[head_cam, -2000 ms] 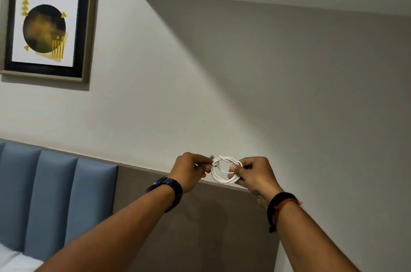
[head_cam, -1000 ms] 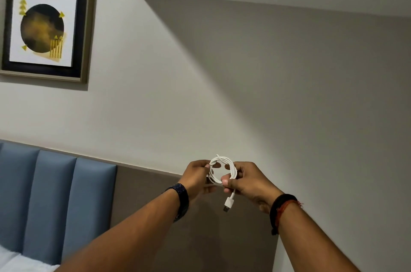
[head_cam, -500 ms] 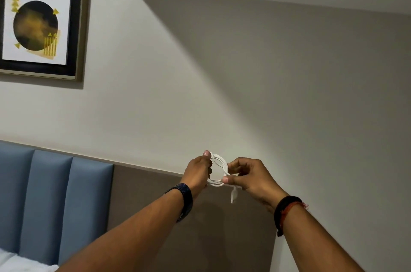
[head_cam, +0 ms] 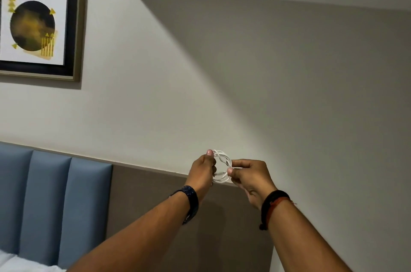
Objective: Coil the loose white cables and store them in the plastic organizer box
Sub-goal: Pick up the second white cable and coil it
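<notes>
Low in the frame, my left hand (head_cam: 203, 169) and right hand (head_cam: 249, 173) pinch the white cable coil (head_cam: 222, 166); I'd tuck its tail snugly.

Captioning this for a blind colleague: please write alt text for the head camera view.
A small coil of thin white cable is held up before a grey wall: the left hand grips its left side, the right hand pinches its right side. A blue padded headboard and a framed abstract print are at left.
</notes>
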The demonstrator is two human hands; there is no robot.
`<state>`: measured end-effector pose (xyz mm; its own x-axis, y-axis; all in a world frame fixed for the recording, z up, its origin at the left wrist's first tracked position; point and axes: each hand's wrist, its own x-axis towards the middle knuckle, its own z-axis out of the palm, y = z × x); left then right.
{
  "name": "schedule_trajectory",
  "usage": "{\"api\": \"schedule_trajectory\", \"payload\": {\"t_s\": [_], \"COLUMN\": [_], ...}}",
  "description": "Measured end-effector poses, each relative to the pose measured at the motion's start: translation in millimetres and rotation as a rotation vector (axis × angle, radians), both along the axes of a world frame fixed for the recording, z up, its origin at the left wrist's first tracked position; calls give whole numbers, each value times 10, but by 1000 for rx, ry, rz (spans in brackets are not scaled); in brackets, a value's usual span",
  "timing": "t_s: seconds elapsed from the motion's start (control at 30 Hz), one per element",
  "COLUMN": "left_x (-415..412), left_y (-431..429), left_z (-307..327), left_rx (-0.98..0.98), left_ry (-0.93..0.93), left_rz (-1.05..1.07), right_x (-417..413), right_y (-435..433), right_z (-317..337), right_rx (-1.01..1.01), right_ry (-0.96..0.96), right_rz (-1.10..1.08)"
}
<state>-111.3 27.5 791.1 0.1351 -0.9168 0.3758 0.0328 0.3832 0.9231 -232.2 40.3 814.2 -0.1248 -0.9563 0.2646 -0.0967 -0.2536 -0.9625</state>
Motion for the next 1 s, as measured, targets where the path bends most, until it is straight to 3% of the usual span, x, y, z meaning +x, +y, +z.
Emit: {"api": "schedule_trajectory", "payload": {"t_s": [0.2,0.47,0.73,1.0], "left_x": [20,179,303,326], "left_y": [-47,-108,-122,-97], "left_z": [-37,-90,-144,-193], "left_rx": [-56,-98,-64,-25], "left_ry": [-67,-354,-372,-353], "left_rz": [95,107,-30,-158], "right_x": [26,-42,-41,-47], "right_y": [-1,-14,-24,-70], "right_z": [11,3,-8,-96], "right_rx": [108,142,156,101], "right_ry": [-162,7,72,-58], "right_rz": [82,73,193,207]}}
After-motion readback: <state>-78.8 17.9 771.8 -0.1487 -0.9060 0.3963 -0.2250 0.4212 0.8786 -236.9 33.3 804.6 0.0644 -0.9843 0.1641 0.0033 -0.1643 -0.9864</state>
